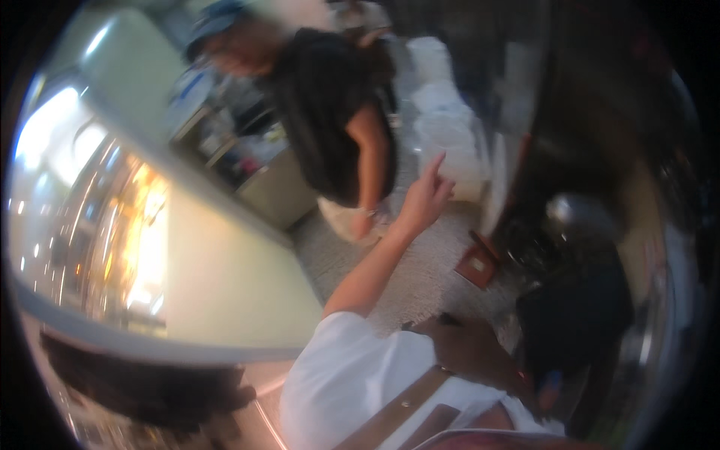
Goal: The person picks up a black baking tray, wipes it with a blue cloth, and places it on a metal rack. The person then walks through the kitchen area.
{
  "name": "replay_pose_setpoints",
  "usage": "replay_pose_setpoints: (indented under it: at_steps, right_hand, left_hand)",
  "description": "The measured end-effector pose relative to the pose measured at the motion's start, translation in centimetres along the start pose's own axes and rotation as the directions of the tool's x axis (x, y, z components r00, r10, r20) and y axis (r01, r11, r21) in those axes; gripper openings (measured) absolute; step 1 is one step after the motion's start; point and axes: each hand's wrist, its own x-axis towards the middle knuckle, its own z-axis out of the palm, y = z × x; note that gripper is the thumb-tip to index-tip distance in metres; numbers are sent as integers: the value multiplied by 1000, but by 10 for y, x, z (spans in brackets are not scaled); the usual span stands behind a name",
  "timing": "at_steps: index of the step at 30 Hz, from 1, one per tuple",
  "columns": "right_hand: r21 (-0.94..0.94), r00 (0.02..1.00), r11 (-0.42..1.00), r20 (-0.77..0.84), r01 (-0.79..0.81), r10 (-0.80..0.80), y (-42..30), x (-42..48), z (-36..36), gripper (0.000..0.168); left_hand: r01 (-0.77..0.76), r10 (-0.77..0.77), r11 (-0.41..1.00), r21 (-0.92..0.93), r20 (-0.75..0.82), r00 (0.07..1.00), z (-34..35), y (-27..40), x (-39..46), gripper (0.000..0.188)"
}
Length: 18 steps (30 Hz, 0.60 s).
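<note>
My left hand (428, 197) is held out in front of me, the index finger stretched and the other fingers loosely bent. It holds nothing. Beyond the fingertip, in line of sight, stands a stack of whitish, translucent containers or wrapped goods (450, 132); whether the finger touches it I cannot tell. Below the hand, a reddish-brown object with a pale patch (477, 265), perhaps a dustpan, rests on the grey floor (408, 281). My right hand cannot be made out; a blurred skin-toned patch at the lower right may be part of that arm. I wear a brown apron (467, 349) over a white shirt.
A person in a black shirt and cap (332, 112) bends close by on the left, one arm lowered. A pale counter panel (236, 281) with a brightly lit glass side stands at left. On the right are a dark bulky object (574, 309) and a shiny rounded metal item (574, 214).
</note>
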Motion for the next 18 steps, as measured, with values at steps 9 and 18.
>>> replay_pose_setpoints:
  at_steps: [9, 18]
  right_hand:
    - [-115, 998, 992, -35, 56, -60, -77, -24, 16, 53]
    - [3, 996, 997, 35, -80, 79, -124, -33, 14, 45]
  left_hand:
    - [253, -331, 944, 213, 624, 708, 171, -178, -139, 39]
    - [-92, -255, 918, 386, 753, 606, 243, -179, -147, 34]
